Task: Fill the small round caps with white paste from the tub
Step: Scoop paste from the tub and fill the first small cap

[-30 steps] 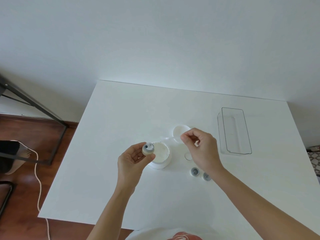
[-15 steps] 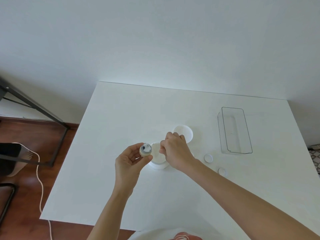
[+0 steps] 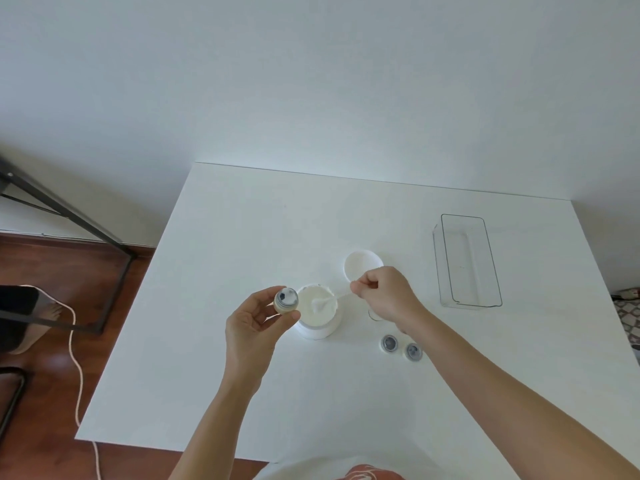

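Observation:
An open white tub (image 3: 317, 311) of white paste stands on the white table (image 3: 242, 237). My left hand (image 3: 254, 322) pinches a small round cap (image 3: 286, 299) with a dark inside, just left of the tub's rim. My right hand (image 3: 384, 294) pinches a thin white spatula (image 3: 329, 301) whose tip lies in the paste. Two more small caps (image 3: 389, 342) (image 3: 413, 351) with dark insides lie on the table to the right of the tub, near my right forearm.
The tub's white lid (image 3: 362, 266) lies upside down behind my right hand. A clear plastic box (image 3: 465, 259) stands at the right. A small clear round piece (image 3: 373, 315) shows under my right wrist. Floor, a metal frame and a cord lie left of the table.
My right hand drew back to the right from over the tub, so the spatula and its tip in the paste now show. My left hand has kept the cap beside the tub.

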The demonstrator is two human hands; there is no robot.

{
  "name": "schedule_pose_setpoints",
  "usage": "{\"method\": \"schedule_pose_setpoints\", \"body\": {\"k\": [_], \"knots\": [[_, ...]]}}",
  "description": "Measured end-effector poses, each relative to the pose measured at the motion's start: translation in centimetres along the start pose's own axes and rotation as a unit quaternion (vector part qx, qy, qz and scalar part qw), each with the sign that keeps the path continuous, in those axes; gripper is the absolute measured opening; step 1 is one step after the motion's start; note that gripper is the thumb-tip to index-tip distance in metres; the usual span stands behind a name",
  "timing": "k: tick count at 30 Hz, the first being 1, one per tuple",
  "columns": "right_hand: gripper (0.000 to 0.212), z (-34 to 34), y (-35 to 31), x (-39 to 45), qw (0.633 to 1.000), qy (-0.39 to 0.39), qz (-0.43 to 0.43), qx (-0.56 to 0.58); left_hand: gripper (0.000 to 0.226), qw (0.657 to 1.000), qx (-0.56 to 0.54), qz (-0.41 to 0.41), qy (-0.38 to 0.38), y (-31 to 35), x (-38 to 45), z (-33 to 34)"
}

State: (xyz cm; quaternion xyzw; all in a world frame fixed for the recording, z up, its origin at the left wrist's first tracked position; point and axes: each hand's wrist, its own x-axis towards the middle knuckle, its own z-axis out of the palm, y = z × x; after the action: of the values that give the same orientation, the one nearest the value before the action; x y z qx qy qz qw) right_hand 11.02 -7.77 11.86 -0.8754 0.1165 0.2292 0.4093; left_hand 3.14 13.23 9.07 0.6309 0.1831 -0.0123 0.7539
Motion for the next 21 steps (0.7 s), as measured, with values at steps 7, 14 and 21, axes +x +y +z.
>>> {"method": "schedule_pose_setpoints", "body": {"k": [7,14,21], "knots": [[0.024,-2.1,-1.0,-1.3,0.99,0.008,-0.013,0.139,0.037,1.0,-0.003,-0.013,-0.009,-0.2,0.0,0.7],[0.02,-1.5,-2.5,-3.5,0.986,0.05,-0.086,0.131,0.038,0.999,-0.007,-0.016,-0.035,0.1,0.1,1.6],[0.013,0.1,-2.2,-4.7,0.947,0.188,-0.258,0.048,0.038,0.999,-0.016,-0.009,-0.043,0.7,0.1,1.8]]}}
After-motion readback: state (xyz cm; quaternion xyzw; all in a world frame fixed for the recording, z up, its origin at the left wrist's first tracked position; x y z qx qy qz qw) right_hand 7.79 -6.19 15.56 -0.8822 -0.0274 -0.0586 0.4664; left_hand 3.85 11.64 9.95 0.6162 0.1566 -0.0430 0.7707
